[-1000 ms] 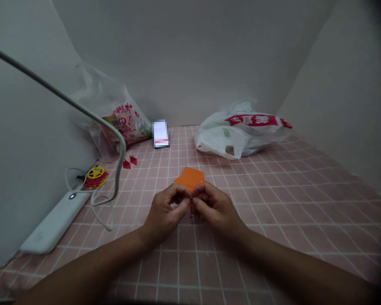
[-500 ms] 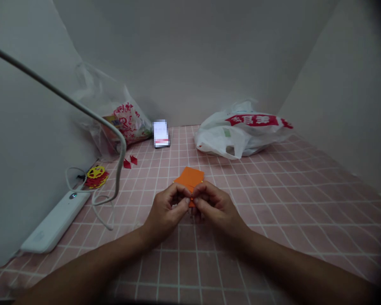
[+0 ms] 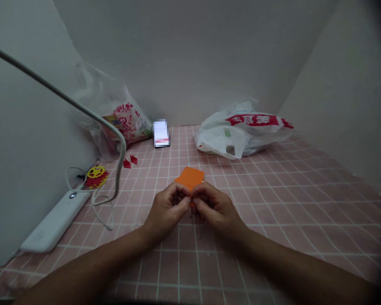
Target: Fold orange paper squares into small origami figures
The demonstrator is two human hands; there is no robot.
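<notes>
Orange paper (image 3: 190, 176), which looks like a few flat sheets, lies or is held just beyond my fingers at the middle of the table. My left hand (image 3: 169, 205) is closed in a pinch, thumb against bent fingers, at the near edge of the orange. My right hand (image 3: 217, 207) pinches in the same way from the other side, and the fingertips of both hands meet. A small bit of orange shows between the thumbs. The fingers cover most of what is pinched, so its folds cannot be made out.
A phone (image 3: 161, 133) with a lit screen leans near the back wall. Plastic bags stand at the left (image 3: 127, 123) and right (image 3: 241, 131). At left lie red paper pieces (image 3: 131, 161), yellow and red cutouts (image 3: 96, 176), a white power bank (image 3: 55, 222) and a looping cable (image 3: 119, 169).
My right thumb and fingertips have shifted slightly left, closer against the left fingertips. Less orange shows between the thumbs. The rest looks unchanged.
</notes>
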